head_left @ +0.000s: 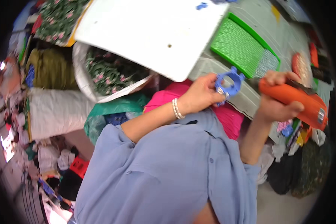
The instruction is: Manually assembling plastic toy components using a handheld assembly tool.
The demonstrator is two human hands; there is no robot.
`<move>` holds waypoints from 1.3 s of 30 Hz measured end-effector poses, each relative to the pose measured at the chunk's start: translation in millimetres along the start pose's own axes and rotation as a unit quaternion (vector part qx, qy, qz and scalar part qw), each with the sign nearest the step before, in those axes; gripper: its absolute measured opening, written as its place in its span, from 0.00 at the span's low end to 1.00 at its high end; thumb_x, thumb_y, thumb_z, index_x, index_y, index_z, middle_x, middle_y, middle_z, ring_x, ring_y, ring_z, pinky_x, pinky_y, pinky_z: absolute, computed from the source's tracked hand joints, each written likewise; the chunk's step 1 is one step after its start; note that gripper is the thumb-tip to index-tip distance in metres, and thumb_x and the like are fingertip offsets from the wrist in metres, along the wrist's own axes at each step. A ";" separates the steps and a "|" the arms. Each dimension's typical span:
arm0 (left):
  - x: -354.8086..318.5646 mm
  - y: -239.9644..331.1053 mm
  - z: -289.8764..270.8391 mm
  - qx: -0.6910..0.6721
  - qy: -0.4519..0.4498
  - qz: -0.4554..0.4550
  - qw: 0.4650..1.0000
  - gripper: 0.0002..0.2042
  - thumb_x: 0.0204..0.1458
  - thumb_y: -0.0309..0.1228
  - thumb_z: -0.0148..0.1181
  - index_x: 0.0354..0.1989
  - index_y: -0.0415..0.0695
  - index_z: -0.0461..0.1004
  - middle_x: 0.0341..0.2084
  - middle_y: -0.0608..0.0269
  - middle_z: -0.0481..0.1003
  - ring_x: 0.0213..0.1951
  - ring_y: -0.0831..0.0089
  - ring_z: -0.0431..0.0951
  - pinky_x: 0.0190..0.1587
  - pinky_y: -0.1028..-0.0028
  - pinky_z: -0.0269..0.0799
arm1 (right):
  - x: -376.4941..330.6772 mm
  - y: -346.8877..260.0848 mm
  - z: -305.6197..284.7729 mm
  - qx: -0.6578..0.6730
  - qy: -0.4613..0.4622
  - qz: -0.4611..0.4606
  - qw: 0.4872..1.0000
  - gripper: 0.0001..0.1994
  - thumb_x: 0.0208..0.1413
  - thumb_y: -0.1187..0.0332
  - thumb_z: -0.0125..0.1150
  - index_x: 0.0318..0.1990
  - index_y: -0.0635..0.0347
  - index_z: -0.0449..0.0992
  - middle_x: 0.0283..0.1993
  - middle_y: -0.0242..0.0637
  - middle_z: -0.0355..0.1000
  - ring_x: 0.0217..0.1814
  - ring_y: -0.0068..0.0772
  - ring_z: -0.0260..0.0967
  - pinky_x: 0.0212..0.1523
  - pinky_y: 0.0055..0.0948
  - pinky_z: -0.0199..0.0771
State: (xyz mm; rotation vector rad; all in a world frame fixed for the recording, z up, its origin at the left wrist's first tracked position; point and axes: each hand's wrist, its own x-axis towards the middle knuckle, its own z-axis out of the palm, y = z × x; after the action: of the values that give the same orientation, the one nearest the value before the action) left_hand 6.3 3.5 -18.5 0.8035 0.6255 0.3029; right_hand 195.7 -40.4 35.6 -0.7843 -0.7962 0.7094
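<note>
My left hand (203, 92), with a beaded bracelet at the wrist, pinches a blue plastic ring (234, 87) by its left side. The ring has short knobs around its rim and an open middle. My right hand (276, 99) is wrapped around an orange electric screwdriver (293, 98). Its narrow dark tip points left, toward the ring, and a small gap parts the two. Just beyond both hands lies a green tray (237, 44), with many small silvery pieces (267, 64) heaped at its near right end.
A white board (138, 33) covers the table's left part, with small blue pieces (201, 6) at its far edge. Left of me stand a white sack (80, 71) of pink-flowered greenery and a green bag (100, 115). Dark bags (285, 171) sit at right.
</note>
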 end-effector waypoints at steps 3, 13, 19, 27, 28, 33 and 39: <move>-46.8 20.9 -19.3 0.013 -0.020 0.027 0.999 0.21 0.44 0.19 0.60 0.48 0.35 0.64 0.39 0.61 0.71 0.38 0.80 0.73 0.39 0.78 0.72 | 10.2 -2.9 -8.9 -0.102 0.043 0.005 0.994 0.36 0.46 0.37 0.53 0.47 0.64 0.62 0.31 0.39 0.64 0.31 0.32 0.59 0.37 0.32 0.62; -199.4 35.6 -136.6 0.074 0.331 0.068 0.938 0.23 0.42 0.19 0.61 0.50 0.38 0.65 0.38 0.63 0.72 0.32 0.73 0.78 0.32 0.80 0.74 | 24.1 6.5 -17.0 -0.223 0.078 0.048 0.971 0.36 0.46 0.40 0.56 0.46 0.68 0.61 0.35 0.43 0.64 0.38 0.39 0.63 0.42 0.35 0.65; -242.2 -3.5 -160.9 -0.019 0.395 0.034 0.918 0.24 0.42 0.20 0.61 0.51 0.37 0.64 0.37 0.60 0.72 0.32 0.69 0.79 0.32 0.78 0.76 | 39.8 12.4 -33.9 -0.249 0.063 0.036 0.966 0.33 0.50 0.46 0.55 0.47 0.73 0.60 0.37 0.50 0.68 0.40 0.44 0.68 0.51 0.40 0.66; -329.1 -109.9 -201.6 -0.139 0.415 -0.118 0.891 0.20 0.42 0.21 0.62 0.46 0.45 0.68 0.36 0.64 0.74 0.35 0.69 0.78 0.36 0.72 0.77 | 40.6 13.0 -46.3 -0.220 0.061 0.048 0.972 0.32 0.50 0.47 0.56 0.47 0.72 0.61 0.36 0.50 0.68 0.40 0.44 0.69 0.52 0.41 0.66; -333.0 -132.1 -204.8 -0.151 0.446 -0.127 0.873 0.20 0.42 0.21 0.62 0.46 0.45 0.68 0.35 0.65 0.74 0.34 0.69 0.78 0.35 0.73 0.76 | 38.8 14.6 -44.2 -0.231 0.071 0.047 0.969 0.32 0.51 0.46 0.55 0.46 0.71 0.62 0.37 0.51 0.69 0.41 0.45 0.68 0.52 0.41 0.65; -292.3 -205.8 -204.6 -0.200 0.560 -0.112 0.796 0.13 0.44 0.21 0.60 0.37 0.44 0.67 0.30 0.65 0.73 0.31 0.72 0.76 0.32 0.73 0.76 | 36.1 14.8 -46.0 -0.240 0.079 0.047 0.967 0.31 0.51 0.46 0.54 0.46 0.71 0.62 0.37 0.50 0.69 0.41 0.45 0.68 0.52 0.41 0.64; -212.2 -253.7 -214.0 -0.067 0.712 -0.083 0.694 0.19 0.41 0.24 0.63 0.42 0.38 0.65 0.31 0.61 0.71 0.31 0.71 0.73 0.31 0.72 0.75 | 33.4 6.5 -40.0 -0.198 0.045 0.061 0.977 0.30 0.49 0.48 0.59 0.46 0.66 0.60 0.34 0.45 0.69 0.37 0.41 0.67 0.46 0.39 0.68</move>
State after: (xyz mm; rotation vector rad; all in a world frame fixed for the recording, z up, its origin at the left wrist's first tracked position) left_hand -287.7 -143.5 -235.4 0.2011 2.1102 0.8044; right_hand 244.0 -23.9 23.3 -1.2256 -0.8227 0.6262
